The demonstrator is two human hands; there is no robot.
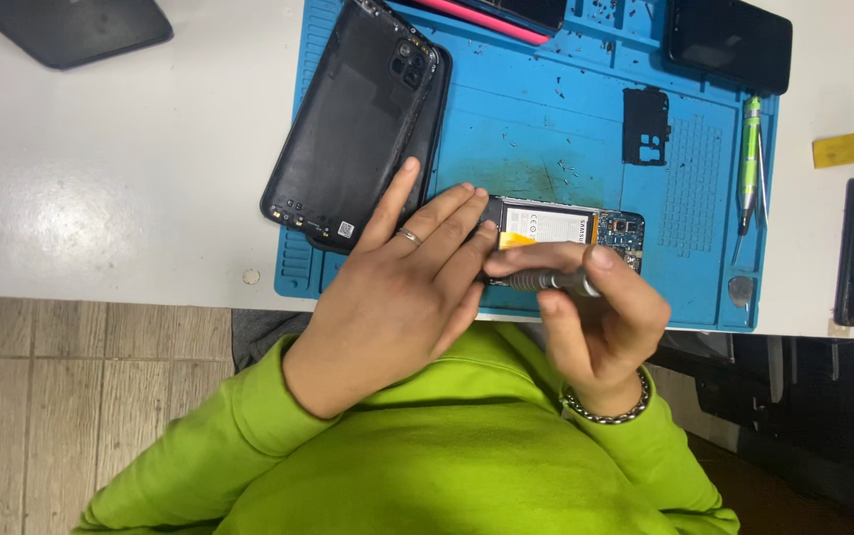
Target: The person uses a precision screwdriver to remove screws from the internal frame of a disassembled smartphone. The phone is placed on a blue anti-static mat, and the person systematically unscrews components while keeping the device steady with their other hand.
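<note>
my left hand (402, 297) lies flat with fingers spread, pinning the opened phone (566, 238) on the blue mat (536, 119) near the table's front edge. best to keep that pressure even so the phone can't slide. just left, the removed back cover (352, 124) leans over another phone, near my thumb. my right hand (595, 317) pinches a small metal screwdriver (551, 280) low over the phone's near edge; i'd hold it steady and light. further right lie the green screwdriver (749, 163) and bare mat with room to move.
</note>
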